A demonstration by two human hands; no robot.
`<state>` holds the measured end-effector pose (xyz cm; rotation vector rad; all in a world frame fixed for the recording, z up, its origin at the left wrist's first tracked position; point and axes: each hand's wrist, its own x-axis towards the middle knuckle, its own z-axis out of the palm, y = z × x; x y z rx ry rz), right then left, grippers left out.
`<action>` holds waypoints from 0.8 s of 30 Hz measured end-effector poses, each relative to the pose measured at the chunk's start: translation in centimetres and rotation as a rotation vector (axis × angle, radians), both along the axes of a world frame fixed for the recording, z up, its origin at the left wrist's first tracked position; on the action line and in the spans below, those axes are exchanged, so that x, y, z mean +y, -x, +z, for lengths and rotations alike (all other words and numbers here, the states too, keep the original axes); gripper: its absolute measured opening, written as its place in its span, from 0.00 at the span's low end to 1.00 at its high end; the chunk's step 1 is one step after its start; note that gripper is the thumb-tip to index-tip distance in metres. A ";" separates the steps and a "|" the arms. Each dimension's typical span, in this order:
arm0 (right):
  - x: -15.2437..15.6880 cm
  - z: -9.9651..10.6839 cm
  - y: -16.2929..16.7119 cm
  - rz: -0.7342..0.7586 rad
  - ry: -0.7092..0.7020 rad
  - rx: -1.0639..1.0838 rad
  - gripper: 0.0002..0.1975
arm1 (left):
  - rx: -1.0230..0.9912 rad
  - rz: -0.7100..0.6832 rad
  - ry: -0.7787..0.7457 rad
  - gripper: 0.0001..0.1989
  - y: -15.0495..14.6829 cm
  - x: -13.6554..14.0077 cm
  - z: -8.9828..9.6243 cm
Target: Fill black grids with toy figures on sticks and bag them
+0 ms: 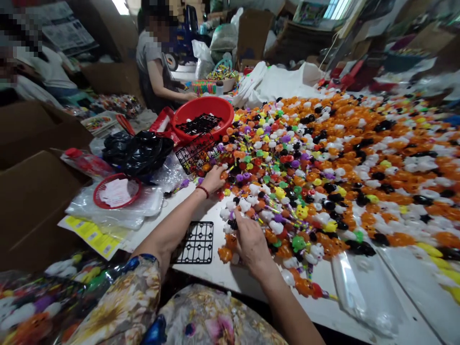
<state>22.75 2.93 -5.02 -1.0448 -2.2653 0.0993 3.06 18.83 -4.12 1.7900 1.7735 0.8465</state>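
A large pile of small plastic figures (302, 211), in orange, white, black, yellow, green and purple, covers the white table; many are fixed to striped sticks. My left hand (213, 181), with a beaded bracelet at the wrist, reaches to the pile's left edge. Its fingers are closed among the figures, and what they hold is hidden. Nearer to me, my right hand (251, 239) has its fingers bent round a small plastic figure at the front of the pile. A black plastic grid (196, 243) lies flat on the table, left of my right hand.
Behind my left hand stands a red basin (224, 115) with black grids in it; another grid (196, 153) leans below it. To the left are a black bag (138, 153), a red basket (104, 203) of paper slips and cardboard boxes (39, 201). A co-worker (154, 72) sits beyond.
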 end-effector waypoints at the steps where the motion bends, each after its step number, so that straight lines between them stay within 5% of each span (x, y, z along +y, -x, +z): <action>1: -0.1 -0.1 0.0 0.003 0.013 0.018 0.38 | -0.070 0.022 -0.017 0.18 0.5 -0.8 -0.3; 7: -0.5 -0.3 0.9 -0.026 0.187 0.170 0.33 | -0.619 0.240 0.035 0.10 2.8 -6.2 -1.4; 12: -0.2 -0.1 1.8 -0.021 0.302 0.278 0.25 | -1.178 0.226 0.267 0.14 3.0 -11.0 -0.7; 18: -0.5 0.3 2.1 0.012 0.329 0.353 0.20 | -1.505 0.172 0.424 0.16 1.5 -15.1 0.3; 24: -1.7 0.9 2.2 0.026 0.275 0.379 0.17 | -1.597 0.135 0.440 0.15 -0.2 -16.7 0.2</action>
